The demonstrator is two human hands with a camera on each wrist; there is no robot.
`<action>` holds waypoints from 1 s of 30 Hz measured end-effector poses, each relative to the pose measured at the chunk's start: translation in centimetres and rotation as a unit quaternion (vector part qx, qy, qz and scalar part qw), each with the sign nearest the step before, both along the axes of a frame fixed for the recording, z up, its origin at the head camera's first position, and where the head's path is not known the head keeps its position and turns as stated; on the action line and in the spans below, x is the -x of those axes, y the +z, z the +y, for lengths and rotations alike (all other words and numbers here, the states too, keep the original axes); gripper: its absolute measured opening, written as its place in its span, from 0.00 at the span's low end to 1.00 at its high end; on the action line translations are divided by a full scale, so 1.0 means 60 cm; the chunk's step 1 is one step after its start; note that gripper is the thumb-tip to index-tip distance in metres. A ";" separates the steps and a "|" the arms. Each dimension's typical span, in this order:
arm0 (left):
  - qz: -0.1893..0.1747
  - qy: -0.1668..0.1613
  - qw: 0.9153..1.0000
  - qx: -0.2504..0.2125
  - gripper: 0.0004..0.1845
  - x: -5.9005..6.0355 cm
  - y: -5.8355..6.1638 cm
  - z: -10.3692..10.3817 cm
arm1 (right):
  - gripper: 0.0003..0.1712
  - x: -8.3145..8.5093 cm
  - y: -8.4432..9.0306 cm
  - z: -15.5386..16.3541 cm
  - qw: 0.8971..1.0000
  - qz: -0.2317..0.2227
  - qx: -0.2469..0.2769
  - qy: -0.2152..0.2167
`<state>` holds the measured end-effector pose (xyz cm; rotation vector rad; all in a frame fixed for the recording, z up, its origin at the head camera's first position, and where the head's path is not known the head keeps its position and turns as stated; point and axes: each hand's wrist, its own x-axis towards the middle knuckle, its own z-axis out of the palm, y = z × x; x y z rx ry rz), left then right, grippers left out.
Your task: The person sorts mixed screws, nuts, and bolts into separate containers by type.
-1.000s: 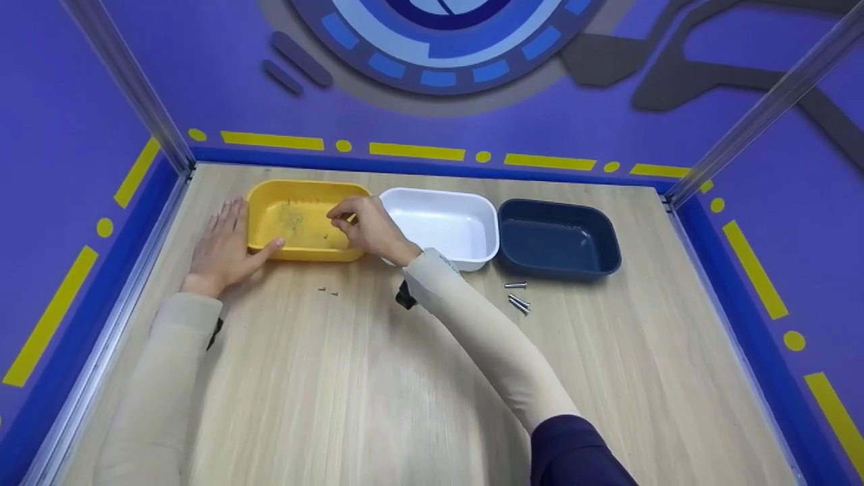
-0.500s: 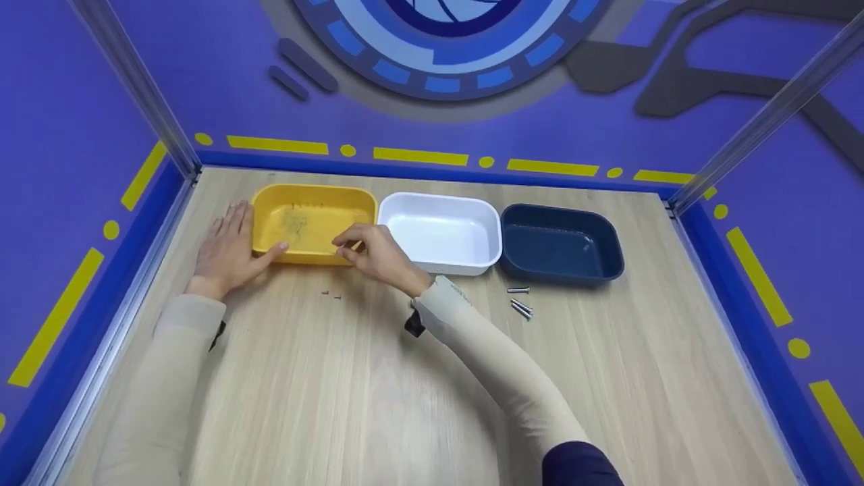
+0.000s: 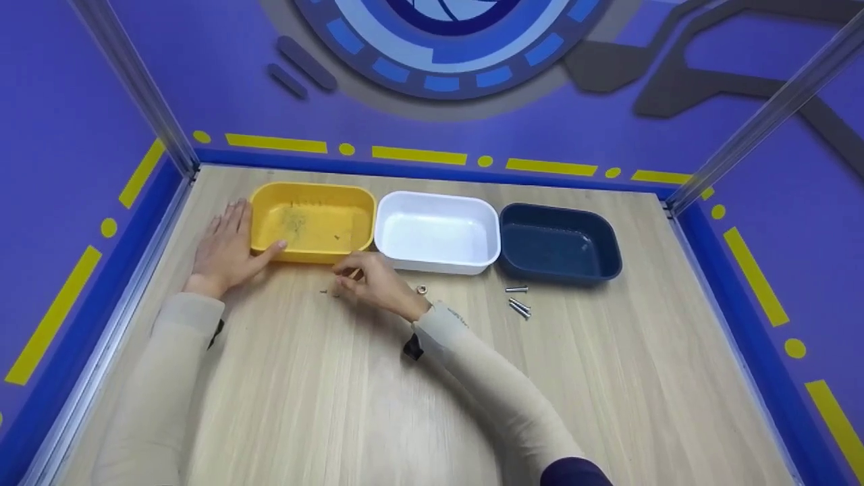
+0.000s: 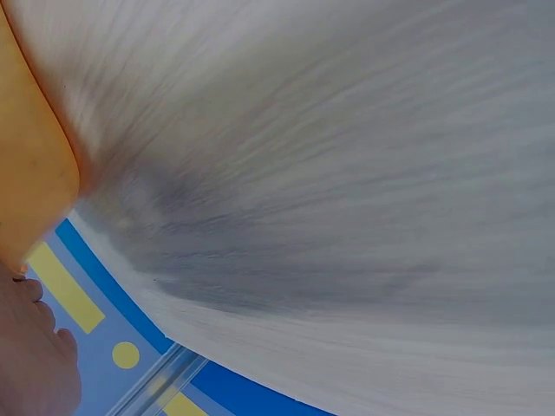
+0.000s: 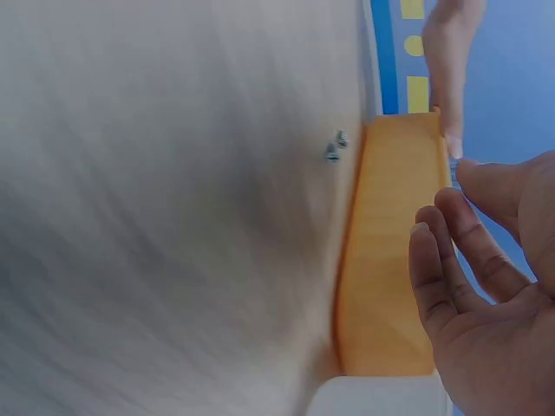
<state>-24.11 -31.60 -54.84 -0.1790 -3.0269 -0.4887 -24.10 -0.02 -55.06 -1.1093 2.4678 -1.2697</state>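
Note:
My left hand (image 3: 225,248) rests along the left end of the yellow bin (image 3: 312,258), fingers straight and thumb at the front rim. My right hand (image 3: 374,280) hangs just in front of that bin's right corner, close to two small screws (image 3: 324,291) on the table. Its fingers are loosely bent, and in the right wrist view nothing shows between thumb and fingertips. Both small screws (image 5: 333,153) lie beside the bin there. A tiny dark piece (image 3: 337,237) lies on the bin's floor, with more small bits near its back wall.
A white bin (image 3: 437,266) and a dark blue bin (image 3: 560,275) stand in a row right of the yellow one. A metal nut (image 3: 422,289) lies by my right wrist. Several bolts (image 3: 519,308) lie before the dark bin. Blue panels (image 3: 432,115) enclose the table.
My right hand has come out from over the yellow bin, toward me and down near the small screws. The nut has come into view beside my wrist. My left hand keeps its place.

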 end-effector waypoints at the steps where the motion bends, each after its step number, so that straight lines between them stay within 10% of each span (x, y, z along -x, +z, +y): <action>1: 0.001 0.000 1.000 -0.001 0.62 -0.001 0.000 0.000 | 0.12 -0.001 -0.004 -0.001 1.000 0.002 -0.004 0.000; 30: -0.003 -0.007 1.000 -0.002 0.62 0.005 -0.004 -0.006 | 0.09 -0.007 -0.043 -0.022 0.994 0.003 -0.110 0.006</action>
